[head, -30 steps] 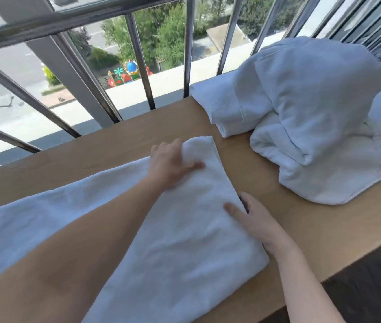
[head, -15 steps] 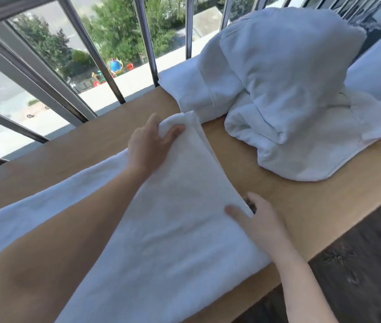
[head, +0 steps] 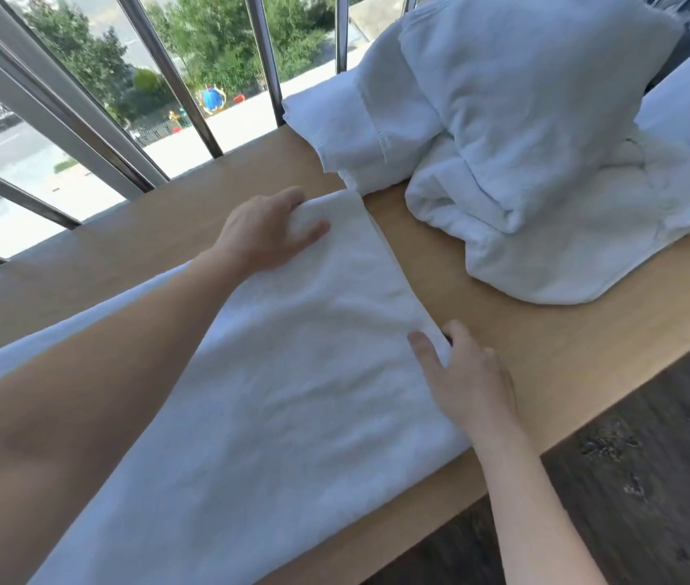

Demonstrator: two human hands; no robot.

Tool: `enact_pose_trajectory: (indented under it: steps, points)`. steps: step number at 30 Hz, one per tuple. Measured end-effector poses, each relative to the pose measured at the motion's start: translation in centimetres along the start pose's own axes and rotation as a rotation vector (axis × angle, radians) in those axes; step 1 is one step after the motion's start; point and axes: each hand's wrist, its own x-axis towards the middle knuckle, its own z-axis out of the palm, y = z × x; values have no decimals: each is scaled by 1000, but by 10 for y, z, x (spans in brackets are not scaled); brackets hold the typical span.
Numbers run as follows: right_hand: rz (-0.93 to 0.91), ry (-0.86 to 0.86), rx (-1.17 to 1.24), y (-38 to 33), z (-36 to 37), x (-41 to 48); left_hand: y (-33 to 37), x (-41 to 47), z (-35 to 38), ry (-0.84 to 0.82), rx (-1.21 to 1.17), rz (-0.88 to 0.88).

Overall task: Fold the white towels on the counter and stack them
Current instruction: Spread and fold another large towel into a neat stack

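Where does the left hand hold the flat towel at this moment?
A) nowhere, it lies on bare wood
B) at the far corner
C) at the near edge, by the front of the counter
B: the left hand grips the far corner of the flat towel, with the thumb on top.

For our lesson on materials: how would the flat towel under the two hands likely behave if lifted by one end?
Probably floppy: the flat towel wrinkles and bunches where the left hand pinches its corner, so it would likely sag. Probably light: the right hand pinches its layered edge with thumb and fingers. Unlikely to roll, lying flat on the counter.
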Motion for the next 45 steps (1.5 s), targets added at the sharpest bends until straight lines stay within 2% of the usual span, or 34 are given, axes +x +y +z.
enact_pose_trajectory:
  steps: [3, 6, 10, 13, 14, 16, 19, 21, 24, 27, 30, 34, 38, 45]
  points:
    - [-28, 11, 6, -5, 6, 0, 4, -1, 6, 141, 41, -40]
    - [-49, 140, -42, -7, 9, -2, 5, -2, 12, 120, 60, -164]
    - [-223, 413, -186, -36, 30, -9, 19, -12, 3, 243, -126, -122]
    - [-388, 393, -206, -62, 46, -4, 11, -62, 5, 350, -131, -206]
    - [-396, 362, -216, -68, 48, 1, 6, -82, 8, 325, -98, -264]
    - [-290, 311, -192, -74, 47, 18, -3, -111, 13, 218, -59, -340]
    - [-108, 321, -56, -80, 37, 43, -7, -116, 20, 144, -6, -312]
    - [-53, 253, 70, -88, 31, 58, -3, -104, 19, 108, 67, -299]
    - [-88, 183, 8, -84, 26, 70, 1, -102, 20, 63, 108, -246]
    - [-67, 303, -8, -78, 24, 71, -2, -110, 21, 38, 119, -214]
    - [-163, 375, -52, -81, 26, 71, -3, -107, 20, 0, 110, -253]
    - [-170, 281, -30, -80, 12, 86, -3, -107, 18, 7, 100, -213]
    - [-250, 283, -86, -76, 14, 85, -1, -109, 23, -8, 116, -246]
    - [-193, 372, -168, -70, 13, 88, 0, -105, 23, -23, 121, -268]
